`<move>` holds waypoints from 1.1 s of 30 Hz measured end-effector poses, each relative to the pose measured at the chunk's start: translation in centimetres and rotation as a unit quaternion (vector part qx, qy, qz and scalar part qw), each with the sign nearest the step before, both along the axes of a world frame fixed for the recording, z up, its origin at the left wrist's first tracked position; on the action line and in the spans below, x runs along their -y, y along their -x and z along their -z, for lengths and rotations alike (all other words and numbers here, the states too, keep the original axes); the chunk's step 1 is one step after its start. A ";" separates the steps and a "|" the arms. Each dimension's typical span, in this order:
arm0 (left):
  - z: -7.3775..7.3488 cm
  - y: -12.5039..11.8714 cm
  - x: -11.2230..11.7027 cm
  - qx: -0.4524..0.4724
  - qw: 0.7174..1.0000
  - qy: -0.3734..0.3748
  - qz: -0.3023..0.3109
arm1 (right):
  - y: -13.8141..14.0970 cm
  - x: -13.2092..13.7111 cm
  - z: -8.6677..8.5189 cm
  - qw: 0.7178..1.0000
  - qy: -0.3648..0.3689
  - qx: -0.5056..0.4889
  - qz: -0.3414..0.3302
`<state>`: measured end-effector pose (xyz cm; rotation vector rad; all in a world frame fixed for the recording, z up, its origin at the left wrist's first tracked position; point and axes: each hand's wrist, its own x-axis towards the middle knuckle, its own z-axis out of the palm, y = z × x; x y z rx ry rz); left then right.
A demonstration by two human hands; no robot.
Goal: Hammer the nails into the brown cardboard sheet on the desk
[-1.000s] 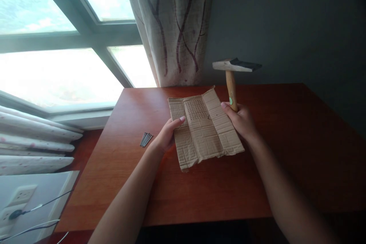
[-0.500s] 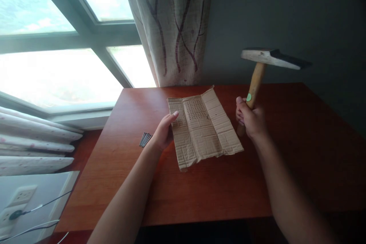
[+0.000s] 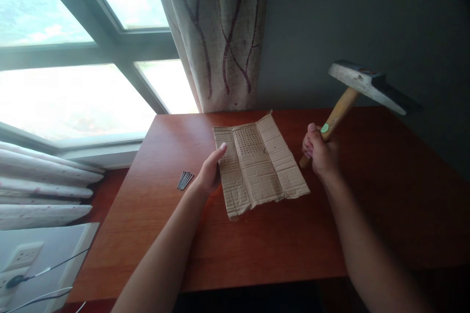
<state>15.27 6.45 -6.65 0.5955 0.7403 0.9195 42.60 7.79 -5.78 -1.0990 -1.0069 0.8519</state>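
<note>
The worktop (image 3: 121, 239), reddish-brown and smooth, stands in a corner between a bright window (image 3: 55, 100) on the left and a dark grey wall (image 3: 312, 19) at the back; a curtain (image 3: 220, 49) with a branch pattern hangs where the two meet. From the head camera I record the following.

The left hand (image 3: 210, 168) holds a creased cardboard sheet (image 3: 262, 178) by its left edge, thumb on top; its other fingers are hidden from me. The sheet lies opened out in three panels, over the middle of the worktop, with a tight grid of small holes in the upper part of its centre panel and one small hole in its right panel. I cannot tell whether its underside touches the wood.

The right hand (image 3: 323, 154) is closed around the wooden handle of a hammer (image 3: 345, 102), the metal head raised and tilted above the far right of the worktop. A green sticker (image 3: 324, 128) shows on the handle, whose butt end is near the sheet's right edge.

Dark nails (image 3: 185, 181) lie fanned directly on the worktop, beside the left forearm. At lower left, a wall socket (image 3: 5, 283) contains a black plug (image 3: 15, 281).
</note>
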 end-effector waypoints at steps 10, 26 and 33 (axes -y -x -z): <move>0.2 -0.1 0.0 0.038 0.999 0.011 0.014 | 0.1 -0.1 0.2 1.000 -0.005 -0.008 -0.007; 0.8 0.0 -0.2 0.088 0.995 0.005 0.040 | 0.2 -0.2 0.5 1.000 -0.007 -0.020 -0.007; 0.8 -0.2 -0.2 0.080 0.996 0.009 0.035 | 1.1 -0.1 0.5 0.999 -0.013 -0.038 -0.016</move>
